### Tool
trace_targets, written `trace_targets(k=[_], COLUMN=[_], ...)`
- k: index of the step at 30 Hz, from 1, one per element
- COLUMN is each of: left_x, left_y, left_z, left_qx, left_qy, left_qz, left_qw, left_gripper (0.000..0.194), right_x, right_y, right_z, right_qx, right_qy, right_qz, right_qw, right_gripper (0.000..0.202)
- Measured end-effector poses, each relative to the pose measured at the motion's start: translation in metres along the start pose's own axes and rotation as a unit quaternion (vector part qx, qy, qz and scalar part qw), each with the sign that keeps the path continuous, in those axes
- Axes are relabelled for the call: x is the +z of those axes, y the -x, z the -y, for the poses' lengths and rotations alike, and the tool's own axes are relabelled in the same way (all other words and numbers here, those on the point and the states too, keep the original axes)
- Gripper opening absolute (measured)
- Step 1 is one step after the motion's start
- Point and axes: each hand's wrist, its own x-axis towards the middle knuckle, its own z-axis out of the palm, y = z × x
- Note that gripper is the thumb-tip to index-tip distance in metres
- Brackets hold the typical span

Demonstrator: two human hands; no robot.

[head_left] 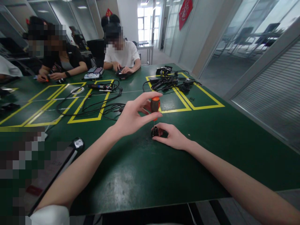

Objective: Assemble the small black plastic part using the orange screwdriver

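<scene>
Left hand: Your left hand (131,114) curls around the handle of a screwdriver (155,105), thumb low and forefinger over the top, the grip closed on it.
Screwdriver: The brown handle, trimmed in orange, stands nearly upright above the table, its thin shaft pointing down at a small dark part; whether the tip sits in a screw is too small to tell.
Right hand: Your right hand (173,136) rests low on the green table (203,162), thumb and fingers pinching the small dark part (153,133) by its edge.
Dark part: It sits at the table surface directly below the screwdriver, with a short metal cylinder (156,128) rising from it.
Beyond your hands: Black cables (92,106) loop across yellow tape (87,119) to the left, while a dark heap of cords (166,82) lies inside a taped box to the right, a small dark coil (192,99) nearby.
By your left forearm: A black-edged flat item bears a white label (78,143).
Across the table: A co-worker in a white shirt (131,51) bends over a dark device (122,75); another, in a dark top (75,55), works alongside.
</scene>
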Motion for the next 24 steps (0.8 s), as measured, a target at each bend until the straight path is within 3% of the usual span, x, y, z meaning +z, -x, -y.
trace_targets(k=[8,24], left_x=[-0.0010,0.0028], left_y=[0.0008,0.0007], left_z=[-0.0040,-0.0022], left_qx=[0.087,0.127], left_qy=[-0.054,-0.067], left_qz=[0.037,0.018], left_qw=[0.994,0.989], left_gripper=[0.051,0.047], right_x=[0.0007,-0.0023], right_y=[-0.0006,-0.0015], right_z=[0.0016,0.0028], right_qx=[-0.004,-0.038], right_qy=[-0.007,0.035], right_qz=[0.001,0.007], right_qw=[1.000,0.999], right_gripper=[0.022,0.021])
